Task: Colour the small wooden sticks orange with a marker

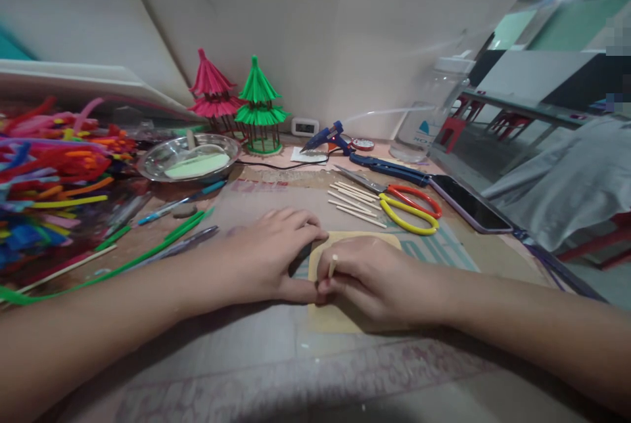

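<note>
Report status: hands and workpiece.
Left hand open, flat on tan sheet edge. Right hand pinching short wooden stick over sheet. Scissors and loose sticks beyond, apart from both hands.

There is a pink tower (213,89) and a green tower (258,104). The scissors (408,208) have red and yellow handles. The glue gun (327,138) is blue. The card (336,319) is tan, the stick (333,266) pale.

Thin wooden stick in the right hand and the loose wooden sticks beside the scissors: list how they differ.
The thin wooden stick stands nearly upright, pinched in the right hand; the loose wooden sticks lie flat, untouched. Only its short tip shows; the loose sticks show full length. All are pale and slim.
</note>
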Demonstrator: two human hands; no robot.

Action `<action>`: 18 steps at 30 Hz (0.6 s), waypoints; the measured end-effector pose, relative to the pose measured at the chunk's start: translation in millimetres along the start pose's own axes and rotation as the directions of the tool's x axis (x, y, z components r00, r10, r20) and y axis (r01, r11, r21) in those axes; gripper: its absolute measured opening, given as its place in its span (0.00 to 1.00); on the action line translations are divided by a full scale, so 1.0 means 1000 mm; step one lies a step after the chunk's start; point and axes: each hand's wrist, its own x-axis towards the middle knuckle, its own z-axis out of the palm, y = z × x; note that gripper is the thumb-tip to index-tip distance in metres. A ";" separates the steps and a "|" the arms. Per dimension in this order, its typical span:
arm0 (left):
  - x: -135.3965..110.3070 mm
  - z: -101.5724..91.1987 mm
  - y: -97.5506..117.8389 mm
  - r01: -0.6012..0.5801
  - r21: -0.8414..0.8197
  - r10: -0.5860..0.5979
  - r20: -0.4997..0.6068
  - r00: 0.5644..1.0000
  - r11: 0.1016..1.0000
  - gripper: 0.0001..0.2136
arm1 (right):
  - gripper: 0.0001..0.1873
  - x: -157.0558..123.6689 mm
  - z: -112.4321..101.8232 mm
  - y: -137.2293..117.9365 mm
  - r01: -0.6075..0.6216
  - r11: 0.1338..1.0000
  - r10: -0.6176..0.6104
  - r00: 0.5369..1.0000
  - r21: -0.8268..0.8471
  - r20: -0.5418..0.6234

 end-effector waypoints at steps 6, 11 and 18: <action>-0.001 0.003 -0.002 -0.028 0.008 0.028 -0.033 0.999 1.000 0.30 | 0.09 -0.003 0.000 -0.005 -0.014 1.000 0.013 1.000 0.013 0.024; -0.001 0.004 -0.003 -0.046 0.037 0.047 -0.037 0.998 0.998 0.31 | 0.11 -0.006 -0.001 -0.007 0.013 1.000 -0.014 1.000 0.011 0.020; -0.001 0.004 -0.003 -0.017 0.052 0.019 -0.033 0.999 0.998 0.32 | 0.11 -0.008 -0.003 -0.010 0.044 0.997 -0.047 0.997 0.057 0.061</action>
